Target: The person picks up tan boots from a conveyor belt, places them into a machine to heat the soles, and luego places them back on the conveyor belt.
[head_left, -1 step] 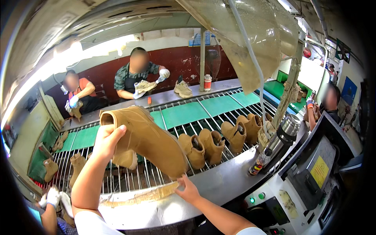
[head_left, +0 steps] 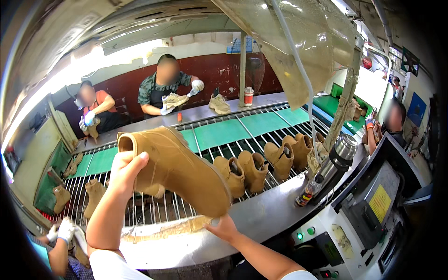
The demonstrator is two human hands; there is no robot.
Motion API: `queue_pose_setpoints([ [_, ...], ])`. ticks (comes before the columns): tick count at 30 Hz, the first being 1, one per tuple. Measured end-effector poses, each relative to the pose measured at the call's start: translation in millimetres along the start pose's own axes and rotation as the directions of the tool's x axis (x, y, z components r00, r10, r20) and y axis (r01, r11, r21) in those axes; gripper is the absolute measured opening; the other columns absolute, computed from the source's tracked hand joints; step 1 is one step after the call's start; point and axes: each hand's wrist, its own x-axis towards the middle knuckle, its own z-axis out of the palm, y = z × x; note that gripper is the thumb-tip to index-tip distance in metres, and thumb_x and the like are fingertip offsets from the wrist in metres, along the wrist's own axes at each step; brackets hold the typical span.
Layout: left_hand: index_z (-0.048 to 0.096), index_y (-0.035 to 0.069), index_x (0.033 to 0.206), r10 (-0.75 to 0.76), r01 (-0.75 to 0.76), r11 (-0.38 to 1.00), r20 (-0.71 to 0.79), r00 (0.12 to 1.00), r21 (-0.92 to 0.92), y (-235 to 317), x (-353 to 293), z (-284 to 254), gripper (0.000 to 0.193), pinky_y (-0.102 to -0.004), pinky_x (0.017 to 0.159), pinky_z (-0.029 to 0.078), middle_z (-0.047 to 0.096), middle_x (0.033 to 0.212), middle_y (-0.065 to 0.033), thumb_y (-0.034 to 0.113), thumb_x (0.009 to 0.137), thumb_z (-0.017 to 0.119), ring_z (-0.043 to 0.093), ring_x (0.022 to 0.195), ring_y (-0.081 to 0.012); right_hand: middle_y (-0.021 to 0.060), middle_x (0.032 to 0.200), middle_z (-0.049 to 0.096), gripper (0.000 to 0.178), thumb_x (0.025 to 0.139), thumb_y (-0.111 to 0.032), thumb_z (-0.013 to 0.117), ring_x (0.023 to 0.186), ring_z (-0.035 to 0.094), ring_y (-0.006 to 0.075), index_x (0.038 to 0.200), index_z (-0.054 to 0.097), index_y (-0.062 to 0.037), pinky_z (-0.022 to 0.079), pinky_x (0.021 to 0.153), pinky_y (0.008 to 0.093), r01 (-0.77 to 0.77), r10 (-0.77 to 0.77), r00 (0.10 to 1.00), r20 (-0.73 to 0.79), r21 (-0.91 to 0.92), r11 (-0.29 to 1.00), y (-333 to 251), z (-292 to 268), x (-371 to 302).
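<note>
A tan ankle boot point(head_left: 182, 172) is held up in front of me, its toe pointing down to the right. My left hand point(head_left: 123, 170) is closed around the boot's heel end, just below the collar, with the thumb on the near side. At the toe is my right hand point(head_left: 224, 227); its thumb points left, while the toe covers the other fingers, so its grip is not clear. Beneath the boot runs a conveyor of metal bars point(head_left: 154, 212). Several similar boots stand on it, among them a tan boot point(head_left: 253, 172) to the right and another boot point(head_left: 94, 196) to the left.
A metal ledge point(head_left: 261, 210) borders the conveyor on my side. A steel flask point(head_left: 340, 154) and a small bottle point(head_left: 309, 191) stand at its right, near a control panel point(head_left: 326, 224). Across the conveyor, a person point(head_left: 163, 88) handles a shoe; other people work left and right.
The boot's toe has moved slightly right and down, now overlapping my right hand's fingers. My left hand keeps its hold, and my right hand has shifted a little.
</note>
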Motion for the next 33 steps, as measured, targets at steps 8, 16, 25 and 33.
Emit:
queue_pose_setpoints([
  [8,0.062,-0.002,0.081,-0.349,0.468,0.853,0.416,0.84,-0.229,7.2,-156.4,84.0,0.027,-0.0237,0.055,0.047,0.062,0.073,-0.0035,0.021,0.094,0.054,0.059,0.062,-0.0101,0.0141,0.13,0.05,0.083,0.071,-0.036,0.078,0.122,0.046,0.0273,0.137,0.039,-0.003,0.035,0.1,0.0382,0.203,-0.183,0.965,-0.185,0.091,0.975,-77.3,-103.5,-139.6],
  [16,0.026,-0.004,0.142,0.128,0.167,0.97,0.955,0.268,-0.177,-69.4,-218.9,233.3,0.064,-0.0362,0.107,0.029,0.042,0.139,-0.0115,0.045,0.1,0.034,0.037,0.129,-0.0189,0.0147,0.136,0.045,0.094,0.065,-0.04,0.083,0.13,0.038,0.0276,0.139,0.036,-0.003,0.026,0.108,0.0431,-0.054,-0.045,0.813,-0.58,-0.152,0.987,-68.5,-216.8,-346.6],
  [25,0.038,-0.001,0.138,-0.141,0.735,0.625,0.965,-0.223,0.262,-121.4,-351.3,445.6,0.061,-0.0412,0.102,0.042,0.052,0.133,-0.0129,0.047,0.101,0.03,0.051,0.122,-0.0251,0.0134,0.138,0.041,0.119,0.055,-0.037,0.09,0.133,0.034,0.0263,0.145,0.022,-0.0014,0.024,0.111,0.0445,-0.412,0.453,0.467,-0.759,0.267,0.871,-94.8,-310.3,-572.6],
  [33,0.043,-0.003,0.136,0.241,0.79,0.613,0.954,-0.181,-0.005,-143.0,-416.3,482.4,0.047,-0.0327,0.102,0.037,0.044,0.141,-0.0137,0.028,0.1,0.044,0.045,0.125,-0.0184,0.0172,0.144,0.031,0.136,0.044,-0.045,0.091,0.129,0.039,0.0316,0.148,0.014,-0.0028,0.033,0.106,0.0435,-0.424,0.015,0.12,-0.993,-0.037,0.905,-128.9,-392.2,-605.4],
])
